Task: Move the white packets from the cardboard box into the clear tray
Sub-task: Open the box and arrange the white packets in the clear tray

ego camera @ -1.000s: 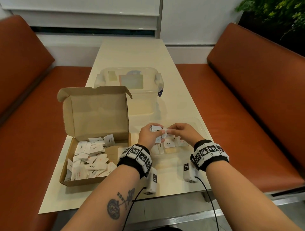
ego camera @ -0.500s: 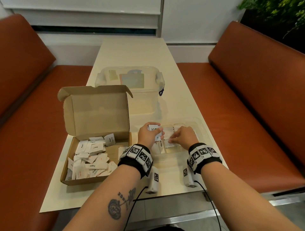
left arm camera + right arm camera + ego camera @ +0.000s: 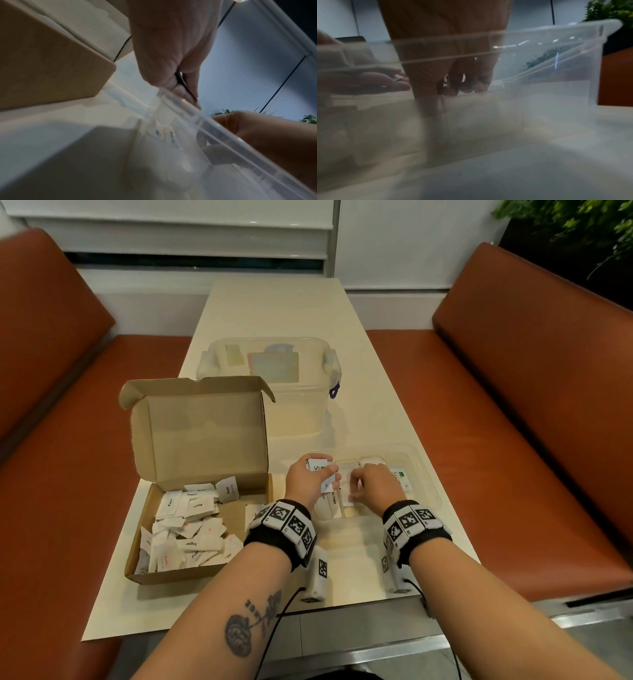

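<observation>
The open cardboard box (image 3: 171, 575) sits front left on the table and holds several white packets (image 3: 185, 529). To its right is the clear tray (image 3: 428, 474), with packets lying in it (image 3: 401, 478). Both hands are inside the tray. My left hand (image 3: 325, 474) grips a small stack of white packets (image 3: 320, 468) above the tray's left end. My right hand (image 3: 354, 496) is lower, fingers curled down, pinching one white packet (image 3: 346, 503) against the tray floor. The right wrist view shows those curled fingers (image 3: 467, 86) through the tray wall (image 3: 556, 33). In the left wrist view, the box side (image 3: 51, 60) is at the left.
A clear lidded storage bin (image 3: 274, 412) stands behind the box and tray. Orange bench seats (image 3: 513, 440) flank the narrow table (image 3: 274, 302). The table's near edge is just below my wrists. A plant (image 3: 582, 227) is at the top right.
My right hand took a packet from the stack in my left hand and lowered it into the tray. The left hand stayed in place holding the stack.
</observation>
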`<state>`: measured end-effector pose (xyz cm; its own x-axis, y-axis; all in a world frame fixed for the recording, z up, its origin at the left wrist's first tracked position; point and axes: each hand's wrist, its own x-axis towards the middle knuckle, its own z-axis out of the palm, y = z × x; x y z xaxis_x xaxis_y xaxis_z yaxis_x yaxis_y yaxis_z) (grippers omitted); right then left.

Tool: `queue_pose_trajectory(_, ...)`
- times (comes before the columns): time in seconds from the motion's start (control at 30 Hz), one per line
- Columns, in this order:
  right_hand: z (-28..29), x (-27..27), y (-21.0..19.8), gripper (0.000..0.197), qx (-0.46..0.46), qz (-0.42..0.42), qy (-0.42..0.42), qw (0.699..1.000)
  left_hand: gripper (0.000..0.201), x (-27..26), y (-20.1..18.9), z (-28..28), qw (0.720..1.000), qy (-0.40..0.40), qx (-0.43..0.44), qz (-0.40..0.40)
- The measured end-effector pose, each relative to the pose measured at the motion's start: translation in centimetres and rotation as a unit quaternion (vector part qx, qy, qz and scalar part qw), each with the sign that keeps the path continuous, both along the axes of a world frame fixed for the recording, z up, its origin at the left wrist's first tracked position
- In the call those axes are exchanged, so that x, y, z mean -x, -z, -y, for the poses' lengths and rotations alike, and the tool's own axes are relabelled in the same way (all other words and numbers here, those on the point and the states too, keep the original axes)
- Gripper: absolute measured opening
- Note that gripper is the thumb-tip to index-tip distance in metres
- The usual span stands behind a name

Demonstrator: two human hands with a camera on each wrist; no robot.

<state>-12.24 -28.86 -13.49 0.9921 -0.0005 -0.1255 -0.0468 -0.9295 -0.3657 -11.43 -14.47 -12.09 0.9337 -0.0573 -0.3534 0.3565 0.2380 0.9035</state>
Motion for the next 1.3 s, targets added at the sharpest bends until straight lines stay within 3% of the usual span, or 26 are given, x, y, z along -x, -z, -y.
queue_pose_trajectory(0.1,-0.1,-0.2,0.1,0.004,0.010,0.007,-0.006,1.000,0.019,0.0,0.0,0.0,1.000,0.002,-0.004,0.001)
queue_pose_trajectory(0.33,-0.1,-0.1,0.5,0.006,-0.009,0.020,0.009,1.000,0.020,0.1,0.1,-0.1,1.000,0.008,-0.016,0.010)
queue_pose_trajectory(0.4,-0.1,0.1,0.3,0.006,-0.080,0.054,0.043,0.994,0.021,0.2,0.0,0.0,1.000,0.016,-0.024,0.013)
queue_pose_trajectory(0.5,-0.5,0.5,-0.7,0.010,-0.228,0.104,0.097,0.963,0.023,0.3,-0.1,0.1,0.999,0.032,-0.032,0.022)
queue_pose_trajectory(0.6,-1.1,0.8,-2.2,0.009,-0.334,0.079,0.090,0.935,0.023,0.2,-0.1,0.1,0.998,0.036,-0.041,0.031)
queue_pose_trajectory(0.7,-1.5,1.1,-3.0,0.008,-0.381,0.052,0.066,0.921,0.026,0.0,-0.2,0.0,0.999,0.006,-0.041,0.016)
queue_pose_trajectory(0.9,-2.6,1.3,-2.8,0.034,-0.350,0.034,0.076,0.933,0.012,0.0,-0.5,0.3,1.000,0.028,-0.006,-0.009)
queue_pose_trajectory(1.07,-1.9,0.9,-2.8,0.030,-0.382,0.024,0.113,0.917,0.025,-0.2,-0.6,0.2,0.996,0.067,0.051,-0.038)
queue_pose_trajectory(1.2,-0.8,0.7,-2.6,0.026,-0.398,0.017,0.138,0.907,0.005,-0.5,-1.0,-0.1,0.991,0.047,0.104,-0.065)
queue_pose_trajectory(1.3,-0.1,0.7,-2.5,0.013,-0.407,0.004,0.143,0.902,0.016,-0.5,-1.0,-0.3,0.991,0.037,0.115,-0.062)
